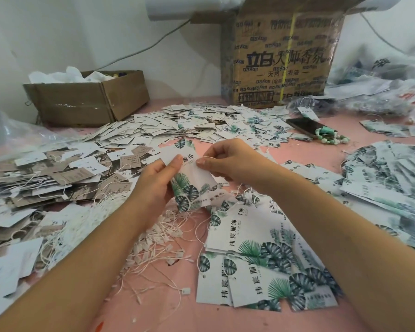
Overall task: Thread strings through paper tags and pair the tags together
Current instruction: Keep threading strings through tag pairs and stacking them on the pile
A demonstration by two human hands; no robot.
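Observation:
My left hand (157, 180) grips a white paper tag (189, 178) printed with green leaves, thumb on its face, held above the pink table (153, 307). My right hand (228, 162) pinches a thin white string at the tag's top edge, near the printed characters. Below the hands lies a loose heap of white strings (158, 245) with small plastic ends. A fanned stack of the same leaf tags (261, 264) lies under my right forearm.
Small white and brown tags (65, 173) cover the left side, and more leaf tags (388, 178) pile up at the right. A black phone (306, 127) with a green bead bracelet (331, 137) lies behind. Cardboard boxes (89, 99) stand against the wall.

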